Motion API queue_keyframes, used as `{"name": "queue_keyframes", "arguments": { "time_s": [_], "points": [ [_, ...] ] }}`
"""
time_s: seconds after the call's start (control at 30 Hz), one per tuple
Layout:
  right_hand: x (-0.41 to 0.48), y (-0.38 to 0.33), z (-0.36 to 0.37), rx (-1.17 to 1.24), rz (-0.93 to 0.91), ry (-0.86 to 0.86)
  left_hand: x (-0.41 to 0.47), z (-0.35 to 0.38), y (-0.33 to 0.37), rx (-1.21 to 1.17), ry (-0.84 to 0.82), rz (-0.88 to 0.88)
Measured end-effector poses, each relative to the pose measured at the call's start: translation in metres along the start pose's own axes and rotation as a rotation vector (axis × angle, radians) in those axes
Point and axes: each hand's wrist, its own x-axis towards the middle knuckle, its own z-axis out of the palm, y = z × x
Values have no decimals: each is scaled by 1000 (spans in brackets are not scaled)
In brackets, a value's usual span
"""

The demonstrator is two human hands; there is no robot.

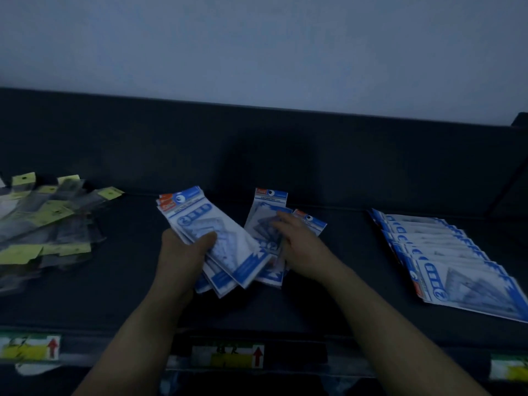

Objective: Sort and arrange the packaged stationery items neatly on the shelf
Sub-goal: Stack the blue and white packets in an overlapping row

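While the left hand grips a fanned stack of blue packets, thumb pressed across its face, the sorting looks roughly half done. Well to the right of that stack, a row of matching packets already lies overlapped in order on the shelf. Just right of the stack, two loose packets sit under the right hand, whose fingers lie over them; whether they pinch one I cannot tell. Left of the stack, the yellow-tagged pile lies in a jumble, probably the biggest job left.
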Motion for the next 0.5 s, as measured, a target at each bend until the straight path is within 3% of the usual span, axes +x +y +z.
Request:
{"name": "queue_keyframes", "arguments": {
  "time_s": [0.07, 0.2, 0.4, 0.5],
  "points": [
    [-3, 7, 0, -153, -30, -115, 5, -13, 4, 4, 48, -21],
    [-9, 3, 11, -327, -98, -92, 8, -30, 9, 8, 113, -35],
    [13, -7, -8, -128, -87, -199, -4, -44, 25, -13, 62, -64],
    [28, -4, -12, -4, 16, -348, -9, -51, 28, 6, 29, -79]
  ]
}}
